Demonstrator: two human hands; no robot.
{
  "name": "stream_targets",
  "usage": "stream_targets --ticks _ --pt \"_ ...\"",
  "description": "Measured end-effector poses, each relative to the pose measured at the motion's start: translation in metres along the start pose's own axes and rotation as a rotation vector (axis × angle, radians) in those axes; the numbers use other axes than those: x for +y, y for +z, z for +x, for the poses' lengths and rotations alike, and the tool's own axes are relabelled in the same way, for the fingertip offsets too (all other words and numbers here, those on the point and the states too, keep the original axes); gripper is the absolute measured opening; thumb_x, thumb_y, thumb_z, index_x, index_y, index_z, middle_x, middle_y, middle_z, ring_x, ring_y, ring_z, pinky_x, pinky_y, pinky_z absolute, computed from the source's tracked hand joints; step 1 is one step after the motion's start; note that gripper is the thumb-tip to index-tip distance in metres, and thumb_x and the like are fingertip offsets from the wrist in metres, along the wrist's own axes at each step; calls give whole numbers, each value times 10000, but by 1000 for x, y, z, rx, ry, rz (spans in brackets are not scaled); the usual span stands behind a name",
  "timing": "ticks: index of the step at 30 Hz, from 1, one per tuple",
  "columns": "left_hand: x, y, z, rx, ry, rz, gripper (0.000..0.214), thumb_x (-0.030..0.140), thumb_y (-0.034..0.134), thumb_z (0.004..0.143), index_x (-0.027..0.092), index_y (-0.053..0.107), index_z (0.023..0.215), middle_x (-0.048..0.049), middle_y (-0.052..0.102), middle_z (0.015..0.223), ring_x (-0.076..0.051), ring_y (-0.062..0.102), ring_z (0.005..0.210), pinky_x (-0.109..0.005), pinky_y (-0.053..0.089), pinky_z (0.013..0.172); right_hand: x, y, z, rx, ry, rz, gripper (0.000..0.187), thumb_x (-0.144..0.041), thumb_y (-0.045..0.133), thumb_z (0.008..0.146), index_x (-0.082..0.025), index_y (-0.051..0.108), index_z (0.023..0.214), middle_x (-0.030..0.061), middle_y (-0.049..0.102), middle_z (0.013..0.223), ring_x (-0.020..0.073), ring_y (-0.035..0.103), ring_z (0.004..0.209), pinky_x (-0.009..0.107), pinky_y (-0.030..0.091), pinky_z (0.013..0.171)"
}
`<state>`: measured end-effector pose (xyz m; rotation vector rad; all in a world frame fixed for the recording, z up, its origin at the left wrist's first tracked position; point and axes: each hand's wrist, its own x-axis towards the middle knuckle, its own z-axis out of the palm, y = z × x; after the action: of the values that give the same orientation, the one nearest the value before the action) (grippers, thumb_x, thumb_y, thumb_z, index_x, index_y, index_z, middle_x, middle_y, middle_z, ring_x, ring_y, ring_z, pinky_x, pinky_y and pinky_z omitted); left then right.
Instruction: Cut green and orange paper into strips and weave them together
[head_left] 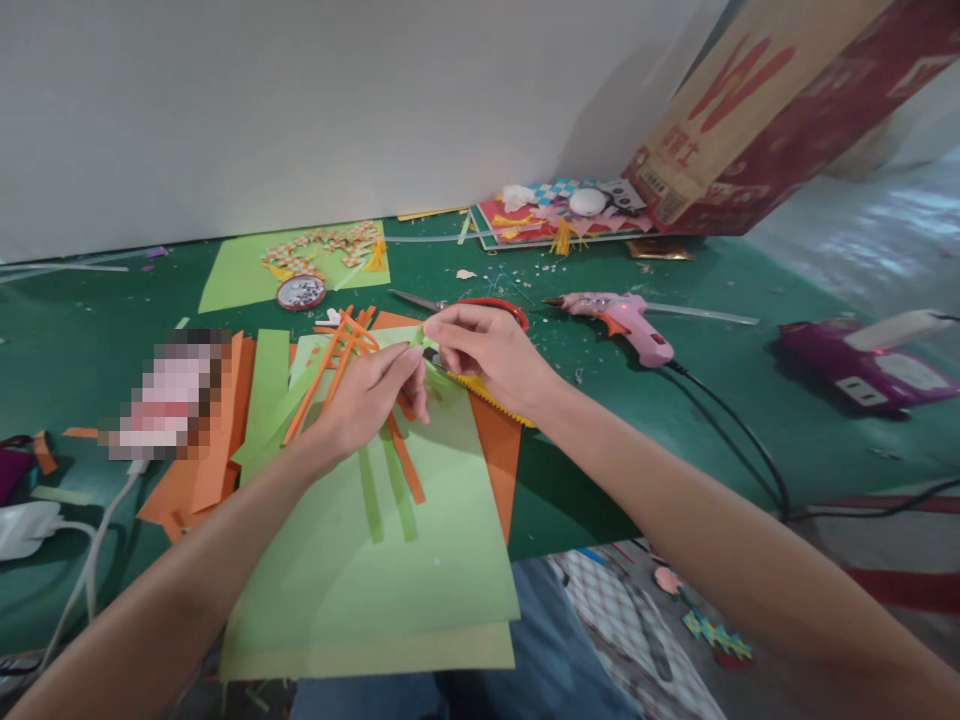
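My left hand [379, 390] and my right hand [487, 355] meet above the light green paper sheets [360, 580], fingertips almost touching. Pinched between both is a narrow green paper strip [418, 335], partly covered by the fingers. Orange paper strips [319, 385] lie under and beside my left hand, and one orange strip [406, 460] sticks out below it. Behind my right hand lie scissors with a red handle [517, 313], their blades pointing left. A yellow toothed-edge tool [487, 395] shows partly beneath my right hand.
A pink glue gun [630, 320] with a black cord lies right. Left are a blurred-out phone [169, 395] on a white cable and folded orange paper [225, 430]. Woven paper chains [330, 250] and a small round dish [301, 291] sit behind. A paper bag [765, 110] stands back right.
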<state>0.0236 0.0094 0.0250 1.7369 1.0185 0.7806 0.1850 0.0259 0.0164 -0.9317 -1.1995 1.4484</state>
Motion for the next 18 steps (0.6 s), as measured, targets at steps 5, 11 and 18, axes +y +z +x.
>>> stream_targets --ticks 5,11,18 --pt "-1 0 0 -15 0 -18 333 352 387 954 206 453 662 10 588 508 -140 619 519 -254 501 581 -2 1 -2 -38 -43 -92 144 -246 693 748 -153 622 665 -70 478 432 44 362 422 233 256 449" --pt "-1 0 1 -29 -17 -20 335 337 374 957 208 443 656 6 595 514 -144 627 540 -262 506 608 -4 1 -2 56 -86 -93 148 -258 705 736 -166 620 657 -79 445 437 46 356 431 231 265 450" --pt "-4 1 2 -31 -12 -62 333 374 399 950 209 440 664 12 589 511 -146 621 519 -267 496 577 -2 1 -2 -41 -41 -103 239 -340 736 727 -168 595 639 -67 467 449 47 365 438 228 256 447"
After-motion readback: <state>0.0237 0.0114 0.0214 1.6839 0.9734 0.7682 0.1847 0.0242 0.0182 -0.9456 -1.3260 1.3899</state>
